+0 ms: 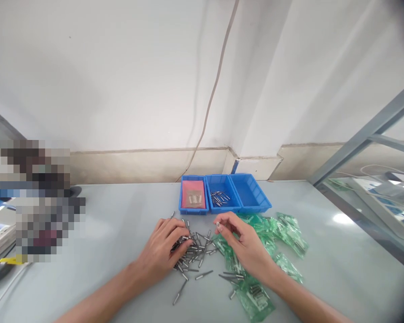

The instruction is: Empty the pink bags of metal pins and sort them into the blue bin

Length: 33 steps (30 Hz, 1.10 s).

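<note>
A pile of several small metal pins [197, 253] lies loose on the grey table [121, 233]. My left hand [164, 246] rests on the left side of that pile, its fingers curled over a few pins. My right hand [244, 244] hovers just right of the pile and pinches a single small metal pin [218, 224] between thumb and forefinger. Under and beside my right hand lie several green plastic bags [283, 235], some with pins inside.
Three blue trays stand at the back of the table: the left tray [182, 197] holds a pink pad, the middle tray [232, 197] holds several pins, the right tray [252, 193] shows nothing inside. A metal frame [366, 134] rises at the right. Blurred objects [37, 197] sit at the left.
</note>
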Motion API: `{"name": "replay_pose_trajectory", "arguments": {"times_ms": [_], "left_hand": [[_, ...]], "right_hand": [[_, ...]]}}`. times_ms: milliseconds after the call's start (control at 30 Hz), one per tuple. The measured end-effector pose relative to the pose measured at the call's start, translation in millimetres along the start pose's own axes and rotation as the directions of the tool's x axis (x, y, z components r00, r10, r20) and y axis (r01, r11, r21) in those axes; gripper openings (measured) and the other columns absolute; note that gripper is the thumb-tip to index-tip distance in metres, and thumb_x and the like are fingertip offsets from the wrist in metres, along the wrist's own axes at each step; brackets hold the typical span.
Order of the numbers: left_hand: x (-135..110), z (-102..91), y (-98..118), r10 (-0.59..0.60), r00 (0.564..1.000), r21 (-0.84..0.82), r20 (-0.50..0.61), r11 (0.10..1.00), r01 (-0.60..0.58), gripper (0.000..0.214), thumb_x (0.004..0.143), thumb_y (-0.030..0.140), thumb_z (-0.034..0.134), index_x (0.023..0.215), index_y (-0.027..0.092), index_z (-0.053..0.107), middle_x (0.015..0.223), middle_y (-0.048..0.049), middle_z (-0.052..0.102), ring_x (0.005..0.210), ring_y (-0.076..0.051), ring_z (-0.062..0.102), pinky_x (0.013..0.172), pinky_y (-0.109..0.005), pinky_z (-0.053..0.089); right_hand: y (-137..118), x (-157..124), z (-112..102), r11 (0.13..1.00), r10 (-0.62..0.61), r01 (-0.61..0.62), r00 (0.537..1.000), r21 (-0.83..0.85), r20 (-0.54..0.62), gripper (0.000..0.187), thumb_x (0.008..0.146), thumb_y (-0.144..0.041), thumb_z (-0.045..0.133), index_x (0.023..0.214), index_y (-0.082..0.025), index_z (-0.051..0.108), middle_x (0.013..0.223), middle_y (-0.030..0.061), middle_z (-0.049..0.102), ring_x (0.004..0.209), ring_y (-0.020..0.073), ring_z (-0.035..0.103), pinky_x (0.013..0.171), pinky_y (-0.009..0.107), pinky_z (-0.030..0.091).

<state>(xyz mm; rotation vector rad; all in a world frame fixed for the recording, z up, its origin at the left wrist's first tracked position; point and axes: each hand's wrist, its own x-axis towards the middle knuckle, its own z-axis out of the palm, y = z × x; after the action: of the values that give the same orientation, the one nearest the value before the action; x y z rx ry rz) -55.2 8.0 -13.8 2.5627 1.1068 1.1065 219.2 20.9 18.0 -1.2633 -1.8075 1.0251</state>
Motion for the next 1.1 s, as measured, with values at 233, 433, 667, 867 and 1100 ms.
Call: {"name": "replay_pose_trajectory", "arguments": {"times_ms": [233, 433, 667, 867, 1100], "left_hand": [[0.4, -1.5, 1.0, -0.002, 1.0, 0.015, -0.015, 1.0, 0.003, 0.007, 0.11, 0.019, 0.058, 0.115, 0.021, 0.062, 0.111, -0.0072, 0.068, 0.102, -0.021, 0.065, 0.092, -0.036, 0.048], [1.6, -3.1, 2.3, -0.001, 0.999, 0.021, -0.039, 1.0, 0.002, 0.008, 0.11, 0.018, 0.057, 0.116, 0.021, 0.061, 0.112, -0.0083, 0.068, 0.102, -0.022, 0.065, 0.092, -0.037, 0.049], [2.5, -4.3, 2.2, 0.003, 0.998, 0.018, -0.056, 1.0, -0.002, 0.01, 0.109, 0.015, 0.058, 0.116, 0.021, 0.062, 0.112, -0.0083, 0.068, 0.103, -0.022, 0.065, 0.092, -0.036, 0.048], [1.9, -4.6, 1.8, 0.011, 0.997, 0.02, -0.075, 1.0, -0.009, 0.012, 0.109, 0.014, 0.058, 0.118, 0.02, 0.061, 0.113, -0.0081, 0.068, 0.104, -0.021, 0.065, 0.093, -0.036, 0.048], [1.8, -4.6, 2.0, 0.006, 0.997, 0.023, -0.078, 1.0, -0.005, 0.012, 0.11, 0.015, 0.057, 0.119, 0.022, 0.061, 0.112, -0.0077, 0.068, 0.103, -0.021, 0.065, 0.092, -0.037, 0.049]], "right_hand": [[2.4, -1.5, -0.2, 0.999, 0.012, -0.012, 1.0, 0.045, 0.001, 0.016, 0.111, -0.039, 0.052, 0.112, -0.028, 0.065, 0.095, 0.0002, 0.073, 0.083, 0.0192, 0.062, 0.074, 0.03, 0.047], [0.8, -0.7, -0.2, 1.0, 0.013, -0.013, 1.0, 0.016, -0.001, 0.016, 0.111, -0.038, 0.052, 0.112, -0.028, 0.065, 0.095, 0.0003, 0.07, 0.081, 0.0193, 0.06, 0.073, 0.03, 0.047], [0.8, 0.3, -0.7, 0.999, -0.012, 0.012, 1.0, -0.034, -0.021, 0.017, 0.109, -0.037, 0.056, 0.104, -0.028, 0.07, 0.095, 0.0007, 0.069, 0.079, 0.0195, 0.058, 0.068, 0.03, 0.045], [2.4, 0.5, -1.1, 0.999, -0.03, 0.03, 0.999, -0.019, 0.012, 0.018, 0.108, -0.038, 0.06, 0.104, -0.03, 0.077, 0.106, 0.0035, 0.07, 0.083, 0.0199, 0.062, 0.069, 0.03, 0.048], [1.9, 0.9, -0.5, 1.0, 0.0, -0.001, 1.0, -0.009, -0.022, 0.02, 0.108, -0.042, 0.059, 0.105, -0.029, 0.076, 0.102, 0.0037, 0.07, 0.079, 0.02, 0.062, 0.065, 0.03, 0.047]]}}
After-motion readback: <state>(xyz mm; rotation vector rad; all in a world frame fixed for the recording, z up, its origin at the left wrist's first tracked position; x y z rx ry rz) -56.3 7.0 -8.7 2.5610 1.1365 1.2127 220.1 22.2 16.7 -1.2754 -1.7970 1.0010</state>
